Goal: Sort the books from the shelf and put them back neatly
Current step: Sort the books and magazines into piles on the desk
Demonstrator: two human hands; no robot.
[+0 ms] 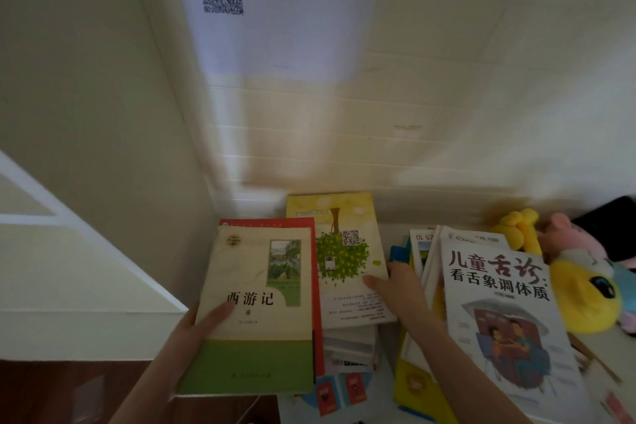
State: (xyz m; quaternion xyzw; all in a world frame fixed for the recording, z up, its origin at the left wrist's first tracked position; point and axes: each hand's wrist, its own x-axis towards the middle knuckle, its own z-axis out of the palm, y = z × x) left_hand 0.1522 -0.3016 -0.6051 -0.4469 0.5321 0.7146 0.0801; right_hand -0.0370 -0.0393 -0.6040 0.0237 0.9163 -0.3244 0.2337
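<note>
Left grip (201, 325) clamped on green book (256, 313), just left of yellow book (344, 251), whose right edge right grip (399, 287) pinches; best to square green book onto red book (318, 303) beneath before release.

Paper books with smooth covers: a matt cream-and-green paperback (256, 306) and a slightly glossy white one (506, 320). Soft plush yellow toy (581, 299) beside them. Dark polished wood floor (69, 389).
</note>
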